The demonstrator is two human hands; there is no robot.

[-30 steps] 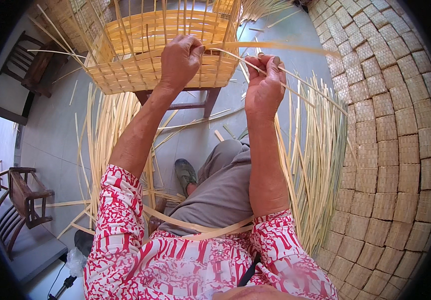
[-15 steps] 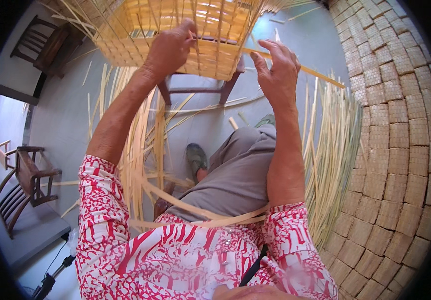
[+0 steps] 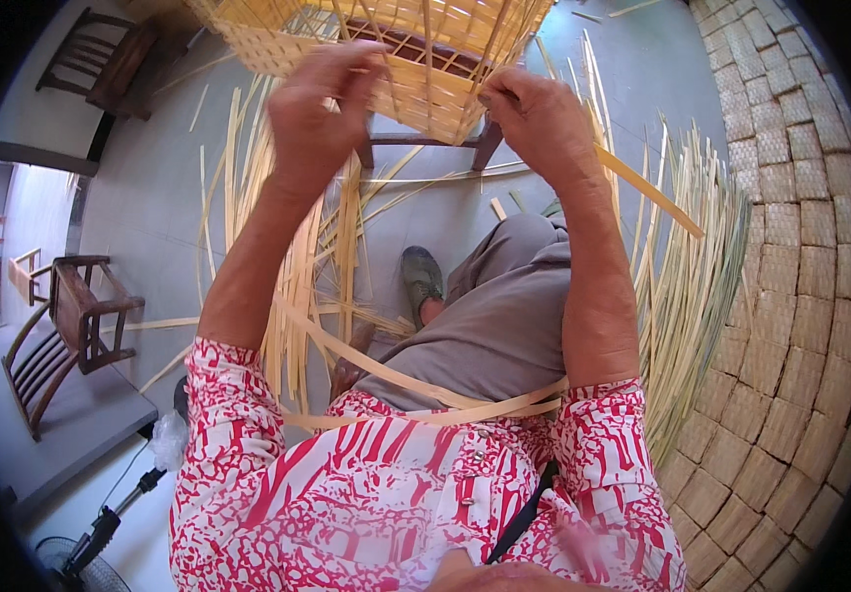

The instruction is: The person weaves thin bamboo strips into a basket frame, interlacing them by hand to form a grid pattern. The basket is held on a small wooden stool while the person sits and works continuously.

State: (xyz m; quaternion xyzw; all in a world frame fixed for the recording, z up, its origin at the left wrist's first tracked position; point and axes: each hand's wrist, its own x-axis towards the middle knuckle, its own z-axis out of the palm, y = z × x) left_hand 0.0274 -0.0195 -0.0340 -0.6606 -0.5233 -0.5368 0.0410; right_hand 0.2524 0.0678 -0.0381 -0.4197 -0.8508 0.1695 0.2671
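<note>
The woven basket (image 3: 425, 104) sits at 12 o'clock, its far side cut by the top edge of my view, on a dark wooden bench (image 3: 487, 146). My left grip (image 3: 325, 118), at 11 o'clock, has loosely bent fingers at the near wall; they blur, so I cannot tell whether they hold anything. My right grip (image 3: 549, 128), at 1 o'clock, has thumb and forefinger drawn close by the basket's corner; I cannot tell what is between them. A flat strip (image 3: 647, 189) sticks out beyond that wrist toward 2 o'clock.

Grey floor (image 3: 154, 187) gives me room at 10 o'clock, and more between 1 and 2. Loose splints hem me in: 1 spread (image 3: 292, 237) at 10 o'clock, 1 bundle (image 3: 682, 276) at 3, with stacked woven blocks (image 3: 790, 257) beyond it. Pale bands (image 3: 445, 409) cross the lap.

I count 2 dark slatted chairs, 1 at 10 o'clock (image 3: 100, 59) and 1 at 9 (image 3: 75, 331), plus 1 fan (image 3: 75, 567) at 8.
</note>
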